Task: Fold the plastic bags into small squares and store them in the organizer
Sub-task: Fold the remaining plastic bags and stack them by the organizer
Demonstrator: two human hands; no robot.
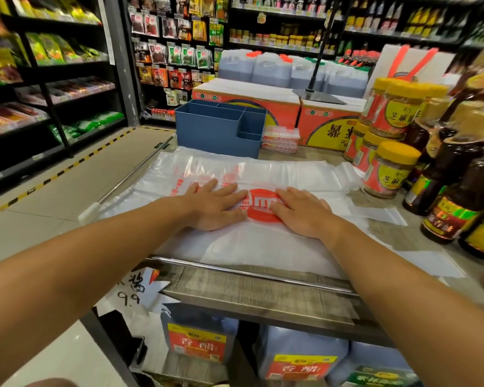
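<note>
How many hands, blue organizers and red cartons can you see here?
Hands: 2, left hand and right hand
organizer: 1
cartons: 2
Total: 5

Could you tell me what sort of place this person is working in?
Most likely a grocery shop: shelves of packaged snacks line the aisle, sauce jars with yellow lids stand on the display table, and a handwritten price sign hangs below.

2 bare forearms, sleeveless in view; no rings, watch or gloves
</note>
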